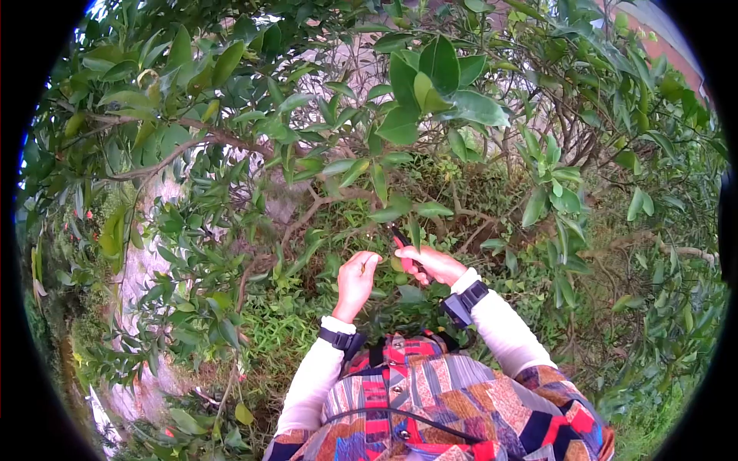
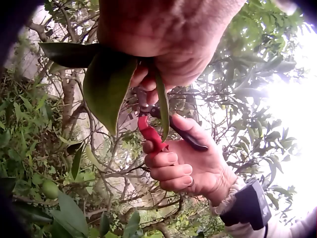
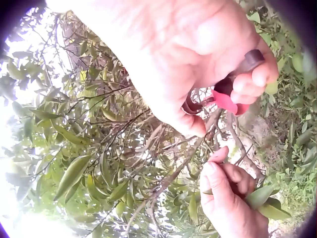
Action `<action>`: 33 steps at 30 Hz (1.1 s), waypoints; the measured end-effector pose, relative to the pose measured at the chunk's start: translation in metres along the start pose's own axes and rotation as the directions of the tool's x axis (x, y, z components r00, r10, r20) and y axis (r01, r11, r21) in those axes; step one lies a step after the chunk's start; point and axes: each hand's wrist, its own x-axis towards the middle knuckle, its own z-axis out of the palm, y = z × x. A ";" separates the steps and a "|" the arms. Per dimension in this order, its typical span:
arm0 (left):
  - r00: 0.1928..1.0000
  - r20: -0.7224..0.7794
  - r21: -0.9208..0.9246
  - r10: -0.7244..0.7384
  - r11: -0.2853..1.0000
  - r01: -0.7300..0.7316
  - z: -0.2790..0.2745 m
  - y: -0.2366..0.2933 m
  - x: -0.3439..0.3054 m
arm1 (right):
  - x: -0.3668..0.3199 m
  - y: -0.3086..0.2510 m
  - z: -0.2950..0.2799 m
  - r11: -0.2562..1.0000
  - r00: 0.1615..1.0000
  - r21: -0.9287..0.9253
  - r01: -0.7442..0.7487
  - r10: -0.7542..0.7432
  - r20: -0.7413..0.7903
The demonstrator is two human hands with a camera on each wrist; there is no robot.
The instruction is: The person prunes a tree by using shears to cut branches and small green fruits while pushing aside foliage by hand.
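Observation:
In the head view, my left hand is raised in front of the chest with its fingers curled. It holds a leafy sprig, whose dark green leaves hang past the fingers in the left wrist view and stick out beside the palm in the right wrist view. Close by on the right, my right hand grips pruning shears with red and black handles. Their head points up toward the left fingertips in the left wrist view. The blades are partly hidden behind the left fingers and a leaf there.
Citrus-like branches and dense leaves surround both hands. A large leaf cluster hangs ahead, above the hands. One round green fruit shows low in the left wrist view. Weeds cover the ground below.

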 end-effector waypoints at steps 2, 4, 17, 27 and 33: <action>1.000 0.009 0.004 0.016 1.000 -0.016 -0.001 0.002 0.000 | -0.002 0.002 -0.011 0.993 0.999 0.115 0.026 -0.023 -0.025; 1.000 0.012 0.008 0.028 1.000 -0.028 0.000 0.003 0.001 | -0.002 0.000 -0.020 0.980 0.997 0.194 0.035 -0.021 -0.073; 0.999 0.044 0.051 -0.006 0.999 0.004 -0.006 0.022 0.007 | -0.001 -0.057 -0.055 0.942 0.968 0.276 0.191 -0.227 0.107; 0.880 -0.233 0.108 0.414 0.910 -0.399 -0.051 0.106 0.031 | 0.022 -0.077 -0.077 0.962 0.962 0.166 0.218 -0.240 0.132; 0.835 -0.230 0.348 0.500 0.843 -0.409 -0.068 0.142 0.088 | 0.025 -0.076 -0.066 0.940 0.963 0.254 0.230 -0.258 0.083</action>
